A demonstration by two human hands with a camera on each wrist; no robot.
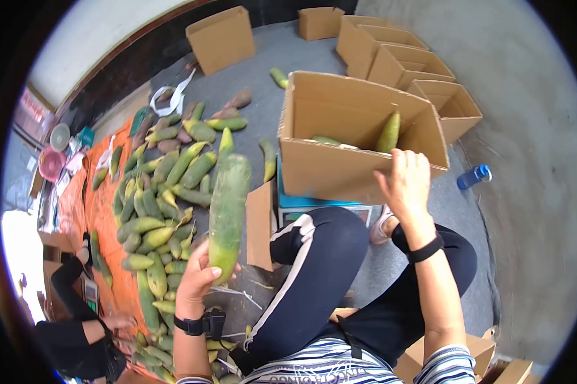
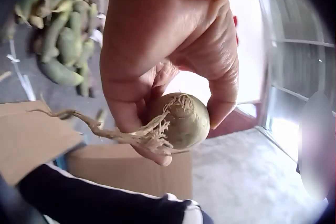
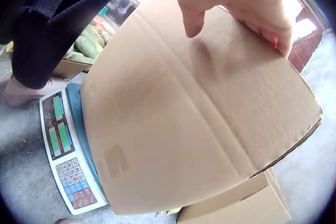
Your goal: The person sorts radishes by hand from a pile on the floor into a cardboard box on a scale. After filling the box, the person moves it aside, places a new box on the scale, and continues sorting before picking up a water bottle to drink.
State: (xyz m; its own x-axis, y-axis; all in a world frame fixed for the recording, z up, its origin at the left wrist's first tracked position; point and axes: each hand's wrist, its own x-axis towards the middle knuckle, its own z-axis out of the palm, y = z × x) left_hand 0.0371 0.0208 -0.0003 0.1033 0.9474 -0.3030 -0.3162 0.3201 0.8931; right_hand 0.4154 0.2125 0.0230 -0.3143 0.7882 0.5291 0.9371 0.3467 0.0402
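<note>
A long green radish (image 1: 229, 205) stands nearly upright in the left hand (image 1: 202, 275), which grips its yellow-green lower end. In the left wrist view the left hand (image 2: 168, 50) has fingers and thumb round the radish's end (image 2: 184, 121), where a thin root hangs off. The right hand (image 1: 407, 182) rests over the near top edge of a large open carton (image 1: 339, 169); the right wrist view shows the right hand (image 3: 236, 3) at the rim of the carton (image 3: 157, 113). Inside the carton a radish (image 1: 389, 132) leans upright, with part of another beside it.
The carton sits on a digital scale (image 3: 68, 155). Many radishes (image 1: 154, 237) lie heaped at the left, partly on an orange sheet (image 1: 99, 217). Several empty cartons (image 1: 413, 64) stand behind. A blue bottle (image 1: 474, 177) is at the right; another person's arm (image 1: 77, 288) shows at far left.
</note>
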